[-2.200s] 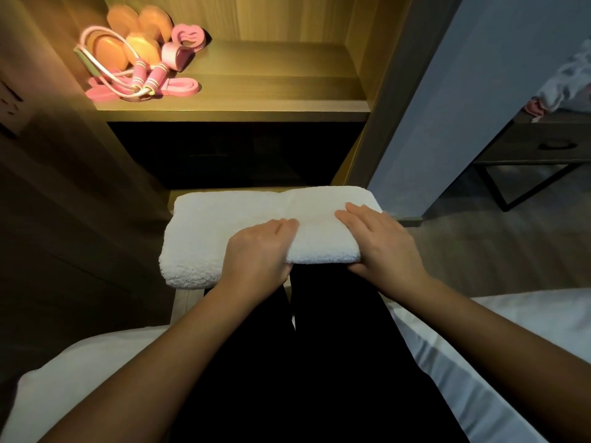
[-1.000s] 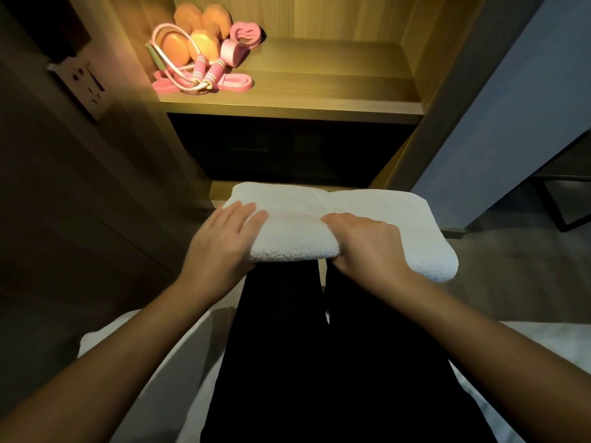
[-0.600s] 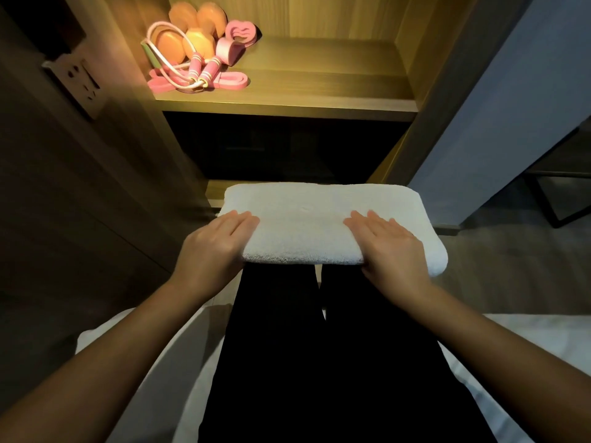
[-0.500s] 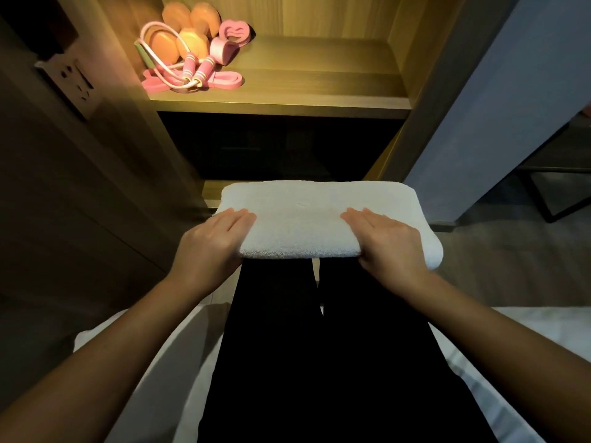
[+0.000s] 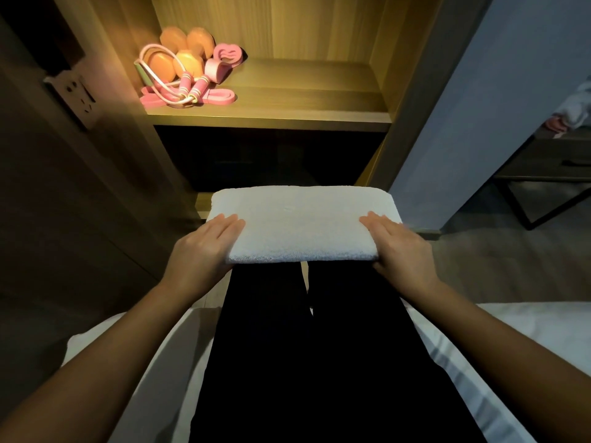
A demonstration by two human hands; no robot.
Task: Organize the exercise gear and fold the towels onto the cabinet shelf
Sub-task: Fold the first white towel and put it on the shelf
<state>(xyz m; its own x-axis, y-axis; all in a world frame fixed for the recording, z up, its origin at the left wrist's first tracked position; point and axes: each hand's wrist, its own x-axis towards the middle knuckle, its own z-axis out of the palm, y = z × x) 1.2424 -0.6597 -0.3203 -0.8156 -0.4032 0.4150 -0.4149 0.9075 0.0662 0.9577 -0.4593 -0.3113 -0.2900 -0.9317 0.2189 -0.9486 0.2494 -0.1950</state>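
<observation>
Two hands lie flat on a folded white towel. The left hand covers its 9 o'clock end and the right hand its 3 o'clock end. The fingers are straight and close together on the top face, with nothing clenched, and the thumbs are hidden from view.

The towel rests across the knees of a seated person in black trousers, just in front of the cabinet. At 12 o'clock beyond it is the lit wooden shelf.

Gathered at the shelf's 11 o'clock corner are orange dumbbells. A pink-handled skipping rope is looped against them, a flat pink band lies in front, and a pink heart-shaped ring sits just to their right.

A wall socket sits on the dark panel at 10 o'clock. White bedding spreads under the person at 4 and 8 o'clock, and a dark side table stands at 3 o'clock.
</observation>
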